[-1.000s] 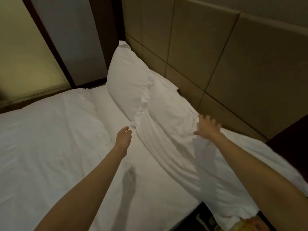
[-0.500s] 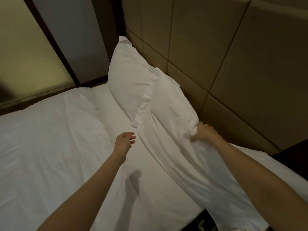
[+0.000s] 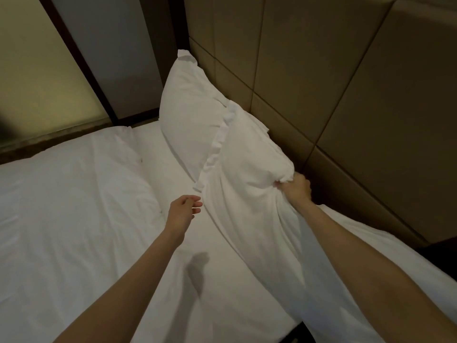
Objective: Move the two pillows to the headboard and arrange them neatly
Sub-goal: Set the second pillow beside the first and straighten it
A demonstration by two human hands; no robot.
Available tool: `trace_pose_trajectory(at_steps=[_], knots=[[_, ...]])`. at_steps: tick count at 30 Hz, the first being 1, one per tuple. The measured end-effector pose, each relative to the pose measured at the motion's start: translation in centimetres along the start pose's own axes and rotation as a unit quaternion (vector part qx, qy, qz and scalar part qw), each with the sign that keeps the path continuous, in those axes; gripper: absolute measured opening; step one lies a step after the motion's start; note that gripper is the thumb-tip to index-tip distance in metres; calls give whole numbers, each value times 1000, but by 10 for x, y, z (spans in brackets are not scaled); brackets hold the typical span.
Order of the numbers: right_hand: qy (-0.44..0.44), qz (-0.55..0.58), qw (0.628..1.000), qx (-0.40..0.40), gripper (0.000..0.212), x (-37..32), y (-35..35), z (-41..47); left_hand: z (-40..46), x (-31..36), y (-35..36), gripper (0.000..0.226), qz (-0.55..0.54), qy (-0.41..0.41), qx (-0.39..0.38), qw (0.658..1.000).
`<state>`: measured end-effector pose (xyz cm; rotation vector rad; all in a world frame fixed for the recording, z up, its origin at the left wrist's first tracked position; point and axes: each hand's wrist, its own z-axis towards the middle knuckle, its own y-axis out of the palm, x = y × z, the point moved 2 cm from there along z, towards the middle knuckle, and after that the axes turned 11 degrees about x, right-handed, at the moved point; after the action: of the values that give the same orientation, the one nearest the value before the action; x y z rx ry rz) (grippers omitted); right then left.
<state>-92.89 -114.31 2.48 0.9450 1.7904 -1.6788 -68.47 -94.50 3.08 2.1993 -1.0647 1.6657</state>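
Two white pillows lean against the tan padded headboard [image 3: 321, 70]. The far pillow [image 3: 190, 112] stands tilted in the corner. The near pillow [image 3: 249, 174] overlaps its lower edge and stretches toward me along the headboard. My right hand [image 3: 295, 188] is shut on a bunch of the near pillow's fabric at its top edge, close to the headboard. My left hand [image 3: 184, 209] hovers above the sheet just left of the near pillow's lower edge, fingers loosely apart and holding nothing.
The white bed sheet [image 3: 74, 219] covers the mattress to the left, wrinkled. A frosted glass panel [image 3: 37, 70] with a dark frame stands behind the bed. A dark floor gap [image 3: 304, 335] shows at the bed's near edge.
My right hand went from resting open on the near pillow to gripping its fabric and pulling it up against the headboard. My left hand drew back slightly and opened.
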Motion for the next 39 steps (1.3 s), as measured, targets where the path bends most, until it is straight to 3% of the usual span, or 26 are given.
trace_pose_trajectory(at_steps=[4, 8, 10, 13, 17, 22, 24, 26, 28, 30, 34, 39], knots=[[-57, 113, 985, 115, 16, -50, -22, 17, 10, 6, -1, 30, 6, 16, 26, 1000], [-148, 116, 972, 141, 11, -85, -16, 15, 13, 15, 9, 30, 7, 31, 29, 999], [-148, 93, 974, 145, 14, -71, -5, 11, 13, 18, 14, 29, 13, 41, 19, 999], [-67, -34, 994, 74, 40, -15, 5, 5, 12, 14, 16, 29, 21, 42, 5, 999], [-58, -236, 970, -9, 79, 8, -11, 9, 12, 4, 12, 28, 44, 39, -2, 998], [-36, -306, 938, -161, 116, 10, -50, 11, 9, -3, 15, 29, 50, 34, -9, 998], [-56, -323, 931, -160, 105, 26, -53, -6, 5, -4, 19, 29, 51, 33, -16, 998], [-109, -338, 928, -112, 68, 33, -46, -18, 2, -5, 23, 29, 51, 29, -21, 998], [-122, -288, 947, -68, 42, 20, -42, -16, 0, -4, 25, 29, 49, 29, -24, 998], [-88, -187, 978, -42, 30, -1, -48, -2, -2, -3, 27, 29, 48, 34, -23, 998], [-51, -20, 998, -6, 24, -29, -66, 25, -6, -2, 28, 29, 44, 49, -19, 998], [23, -108, 992, -64, 48, 26, -61, 7, -13, -14, 28, 29, 53, 37, -24, 998]])
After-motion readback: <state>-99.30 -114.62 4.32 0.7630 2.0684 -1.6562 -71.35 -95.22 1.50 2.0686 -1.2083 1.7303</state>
